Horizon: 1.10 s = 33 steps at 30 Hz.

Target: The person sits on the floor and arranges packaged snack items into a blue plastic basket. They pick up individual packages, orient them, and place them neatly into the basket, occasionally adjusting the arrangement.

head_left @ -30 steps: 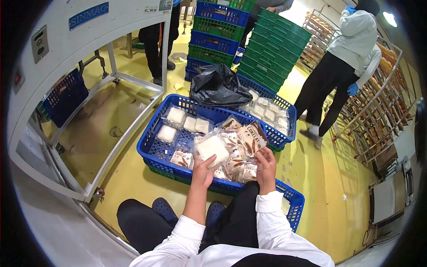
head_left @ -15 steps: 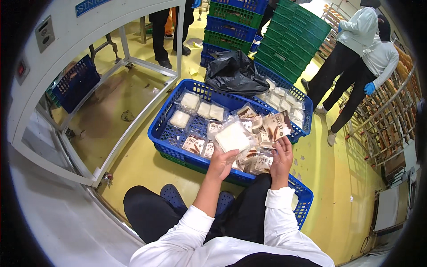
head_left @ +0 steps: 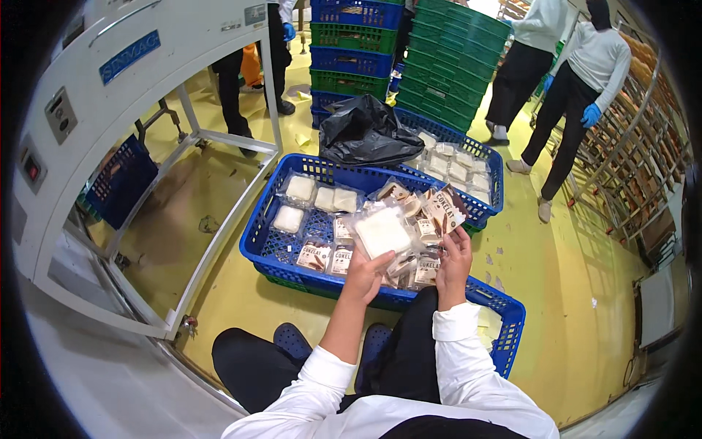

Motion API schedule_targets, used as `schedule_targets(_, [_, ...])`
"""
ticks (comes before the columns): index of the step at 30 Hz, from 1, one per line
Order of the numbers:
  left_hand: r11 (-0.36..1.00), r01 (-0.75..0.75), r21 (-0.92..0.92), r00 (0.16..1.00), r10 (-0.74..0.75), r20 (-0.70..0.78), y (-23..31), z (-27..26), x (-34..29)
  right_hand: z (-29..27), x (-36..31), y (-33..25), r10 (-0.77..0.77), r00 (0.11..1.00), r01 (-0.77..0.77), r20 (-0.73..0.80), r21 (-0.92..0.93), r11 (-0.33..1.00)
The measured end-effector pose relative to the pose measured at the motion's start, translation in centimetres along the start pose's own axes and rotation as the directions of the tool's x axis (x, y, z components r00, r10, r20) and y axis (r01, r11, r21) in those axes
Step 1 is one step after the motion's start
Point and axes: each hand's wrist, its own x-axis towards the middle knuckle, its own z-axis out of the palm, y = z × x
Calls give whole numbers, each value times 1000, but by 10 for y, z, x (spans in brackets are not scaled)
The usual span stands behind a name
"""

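one white packet (head_left: 384,231) — in left hand (head_left: 367,277), over blue crate (head_left: 292,271)

creamy-white pack (head_left: 384,231) with clear edges, brown-and-cream printed packet (head_left: 446,210), blue lattice-patterned crate (head_left: 296,272), glossy black bag (head_left: 369,135), column of alternating blue and green crates (head_left: 352,62), all-green crate stack (head_left: 447,69), yellow floor (head_left: 578,314), white sleeves (head_left: 322,382), black trousers (head_left: 252,368), navy hole-dotted clogs (head_left: 292,340), bright-blue gloves (head_left: 591,115)

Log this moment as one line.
left hand: holds clear-wrapped white bread | right hand: holds brown-and-white packet | beneath: blue crate, wrapped packs
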Motion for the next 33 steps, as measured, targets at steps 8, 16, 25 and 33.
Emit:
schedule_targets(8, [985, -146, 93, 953, 115, 279, 85, 62, 81, 5, 3, 2, -57, 996, 60, -75, 42, 997])
schedule_targets(16, [979, -202, 1, 979, 202, 1, 51, 40, 10, 5, -3, -20, -171, 985, 172, -24, 60, 983])
schedule_targets(25, [986, -32, 161, 999, 32, 3, -8, -11, 7, 23, -16, -25, -226, 945, 213, 235, 79, 974])
schedule_targets(33, [988, 152, -7, 986, -151, 76, -40, -14, 0, 59, -48, -27, -198, 841, 171, 503, 99, 980])
